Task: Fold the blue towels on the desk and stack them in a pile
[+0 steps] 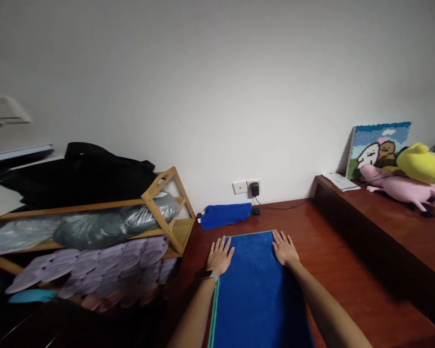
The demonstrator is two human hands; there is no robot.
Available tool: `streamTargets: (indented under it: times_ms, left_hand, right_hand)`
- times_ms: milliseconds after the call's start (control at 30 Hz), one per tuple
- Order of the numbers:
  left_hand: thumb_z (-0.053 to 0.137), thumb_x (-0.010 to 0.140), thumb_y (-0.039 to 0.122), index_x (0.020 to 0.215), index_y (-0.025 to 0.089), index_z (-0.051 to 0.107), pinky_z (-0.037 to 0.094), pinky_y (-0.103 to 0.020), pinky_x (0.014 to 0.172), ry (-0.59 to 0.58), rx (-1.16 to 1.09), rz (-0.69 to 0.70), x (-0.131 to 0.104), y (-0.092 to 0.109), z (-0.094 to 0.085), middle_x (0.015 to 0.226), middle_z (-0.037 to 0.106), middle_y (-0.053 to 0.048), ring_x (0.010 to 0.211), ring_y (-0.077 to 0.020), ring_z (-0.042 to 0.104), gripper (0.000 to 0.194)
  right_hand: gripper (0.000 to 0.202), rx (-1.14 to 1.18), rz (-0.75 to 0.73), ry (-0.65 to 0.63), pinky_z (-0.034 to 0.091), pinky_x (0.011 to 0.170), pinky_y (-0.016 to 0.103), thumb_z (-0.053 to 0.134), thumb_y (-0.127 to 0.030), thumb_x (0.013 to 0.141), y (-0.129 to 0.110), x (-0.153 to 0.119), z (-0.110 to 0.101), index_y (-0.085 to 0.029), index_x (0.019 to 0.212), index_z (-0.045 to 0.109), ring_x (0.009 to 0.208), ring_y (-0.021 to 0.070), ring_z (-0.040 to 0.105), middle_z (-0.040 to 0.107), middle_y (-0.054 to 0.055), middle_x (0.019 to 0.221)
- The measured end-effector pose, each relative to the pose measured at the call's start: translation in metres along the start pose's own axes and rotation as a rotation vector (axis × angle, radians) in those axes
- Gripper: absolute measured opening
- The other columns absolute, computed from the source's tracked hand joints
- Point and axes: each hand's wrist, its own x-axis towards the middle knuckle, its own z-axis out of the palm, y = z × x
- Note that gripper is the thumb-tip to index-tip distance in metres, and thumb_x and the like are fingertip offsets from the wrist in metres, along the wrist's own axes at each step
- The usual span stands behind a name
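Plain pale wall (203, 96) beyond my L hand (220, 256) & R hand (284, 247), brightest abt. mid, dimmer twd. edges; outlet plates (239, 187) low on it. I've a red-brown counter (340, 275) below both, wooden rack (162, 225) to my L, raised wood ledge (391, 223) to R.

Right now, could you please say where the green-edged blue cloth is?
The cloth lies bottom centre in the head view, on the table, with the left hand and right hand at its far corners.
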Motion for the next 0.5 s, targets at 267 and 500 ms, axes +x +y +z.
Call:
streamTargets:
  times_ms: [267,500]
  left_hand:
    - [0.009,0.106,0.053,0.162,0.019,0.030,0.019,-0.040,0.132,0.073,-0.040,0.194,0.008,0.107,0.005,0.171,0.030,-0.004,0.159,-0.0191,0.023,0.070]
    - [0.016,0.105,0.058,0.162,0.026,0.033,0.024,-0.046,0.131,0.040,-0.066,0.201,0.000,0.142,0.036,0.170,0.032,-0.004,0.159,-0.0221,0.026,0.067]
  right_hand:
    - [0.067,0.024,-0.013,0.000,0.000,0.130,0.042,0.010,-0.045,0.105,0.000,-0.002,-0.004,-0.021,0.167,0.014,0.161,0.0187,0.004,0.012,-0.006,0.173]
    - [0.066,0.018,-0.016,-0.006,0.001,0.129,0.042,0.010,-0.043,0.105,-0.001,-0.003,-0.006,-0.021,0.167,0.014,0.161,0.0189,0.005,0.012,-0.005,0.173]
